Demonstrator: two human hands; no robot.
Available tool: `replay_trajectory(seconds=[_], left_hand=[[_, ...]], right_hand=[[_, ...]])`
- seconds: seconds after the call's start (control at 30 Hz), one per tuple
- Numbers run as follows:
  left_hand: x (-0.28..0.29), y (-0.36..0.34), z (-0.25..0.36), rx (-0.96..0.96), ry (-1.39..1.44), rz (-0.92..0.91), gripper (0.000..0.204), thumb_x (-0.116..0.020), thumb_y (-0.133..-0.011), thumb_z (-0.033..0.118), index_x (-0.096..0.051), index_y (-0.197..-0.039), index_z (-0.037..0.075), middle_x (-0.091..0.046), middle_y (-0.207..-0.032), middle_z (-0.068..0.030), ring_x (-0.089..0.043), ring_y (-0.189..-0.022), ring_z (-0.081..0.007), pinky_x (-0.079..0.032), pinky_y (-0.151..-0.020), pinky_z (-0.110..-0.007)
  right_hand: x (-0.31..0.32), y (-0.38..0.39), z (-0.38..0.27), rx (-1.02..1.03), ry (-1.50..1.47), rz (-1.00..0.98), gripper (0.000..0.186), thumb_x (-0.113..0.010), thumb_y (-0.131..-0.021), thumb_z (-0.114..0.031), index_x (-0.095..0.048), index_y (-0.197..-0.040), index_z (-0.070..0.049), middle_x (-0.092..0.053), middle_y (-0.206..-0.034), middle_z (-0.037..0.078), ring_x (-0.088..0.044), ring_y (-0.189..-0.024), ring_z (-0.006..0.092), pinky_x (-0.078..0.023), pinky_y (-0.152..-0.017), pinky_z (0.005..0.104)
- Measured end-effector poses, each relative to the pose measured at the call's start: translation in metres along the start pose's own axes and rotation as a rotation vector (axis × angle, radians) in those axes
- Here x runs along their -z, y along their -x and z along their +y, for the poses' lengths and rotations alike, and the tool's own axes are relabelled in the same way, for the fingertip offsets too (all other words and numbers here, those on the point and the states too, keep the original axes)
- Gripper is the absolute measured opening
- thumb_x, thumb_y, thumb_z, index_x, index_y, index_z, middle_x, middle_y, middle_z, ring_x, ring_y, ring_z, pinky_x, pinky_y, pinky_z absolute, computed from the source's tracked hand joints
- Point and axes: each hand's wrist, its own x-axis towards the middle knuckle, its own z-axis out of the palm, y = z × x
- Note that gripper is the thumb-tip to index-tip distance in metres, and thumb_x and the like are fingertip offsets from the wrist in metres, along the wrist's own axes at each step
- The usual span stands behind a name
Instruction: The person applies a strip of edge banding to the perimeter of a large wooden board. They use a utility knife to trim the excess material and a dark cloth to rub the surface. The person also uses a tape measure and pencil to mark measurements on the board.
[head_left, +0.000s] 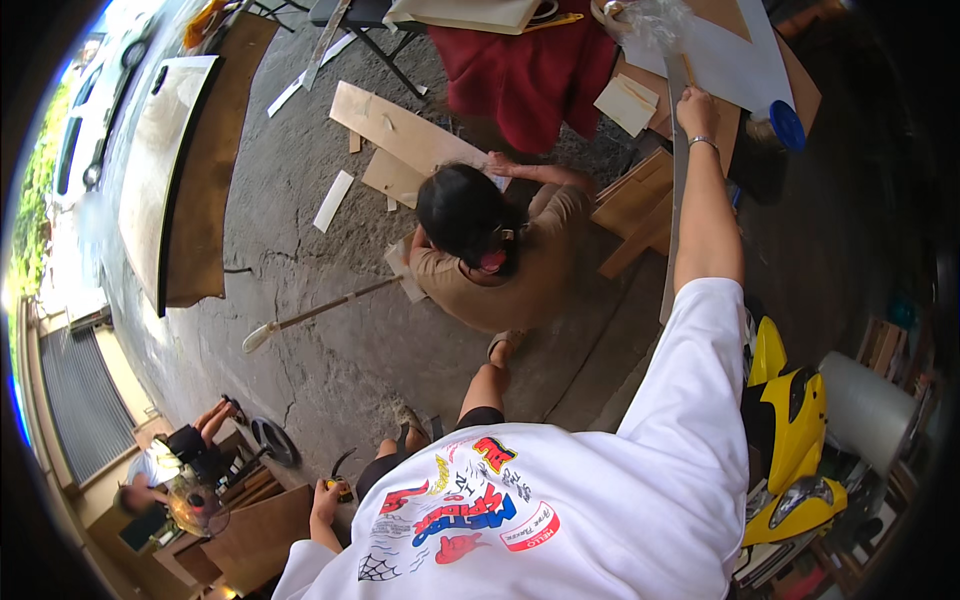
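Observation:
My right arm reaches to the upper right, where my right hand (697,112) is closed around a long, thin grey strip (679,200). The strip hangs down beside my forearm, and a narrow tan piece shows just above my fingers. Low at my left side, my left hand (325,503) is closed on a small yellow-and-black tool (341,490) that looks like a tape measure; my fingers partly cover it. Ahead of me a person (520,245) in a tan top crouches, one hand on a long pale wood board (400,125) lying on the ground.
A red cloth (530,85) hangs from a table at the top. Brown boards (640,205) lie beside the crouching person. A broom-like pole (330,308) rests on the concrete. A yellow motorbike (790,430) stands at my right. Another person (165,465) is at the lower left, near a fan.

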Motion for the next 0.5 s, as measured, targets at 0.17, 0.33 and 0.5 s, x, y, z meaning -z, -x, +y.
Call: replay_trajectory(seconds=[0.17, 0.33, 0.5], left_hand=[[-0.015, 0.011, 0.002, 0.013, 0.082, -0.037, 0.047, -0.078, -0.084, 0.024, -0.054, -0.116, 0.000, -0.064, -0.102, -0.0115, -0.064, -0.090, -0.0212, -0.054, -0.080, -0.034], [-0.012, -0.013, -0.027, 0.041, 0.142, -0.069, 0.046, -0.077, -0.085, 0.024, -0.053, -0.118, 0.002, -0.064, -0.104, -0.0130, -0.066, -0.093, -0.0241, -0.057, -0.079, -0.036], [-0.017, -0.030, -0.021, 0.047, 0.182, -0.067, 0.043, -0.075, -0.087, 0.024, -0.052, -0.117, 0.003, -0.063, -0.109, -0.0162, -0.068, -0.095, -0.0283, -0.061, -0.073, -0.042]], right_hand=[[0.021, 0.003, 0.005, 0.041, 0.052, -0.004, 0.025, -0.062, -0.096, -0.023, -0.074, -0.108, -0.004, -0.070, -0.115, 0.020, -0.066, -0.109, 0.0385, -0.054, -0.095, 0.0488], [0.031, 0.027, 0.019, 0.047, 0.022, -0.013, 0.015, -0.066, -0.092, -0.011, -0.072, -0.100, 0.000, -0.072, -0.108, 0.022, -0.068, -0.106, 0.0417, -0.056, -0.091, 0.0507], [0.047, 0.020, 0.029, -0.209, 0.024, -0.070, 0.019, -0.066, -0.092, -0.014, -0.073, -0.098, 0.003, -0.073, -0.106, 0.025, -0.070, -0.104, 0.0441, -0.058, -0.089, 0.0505]])
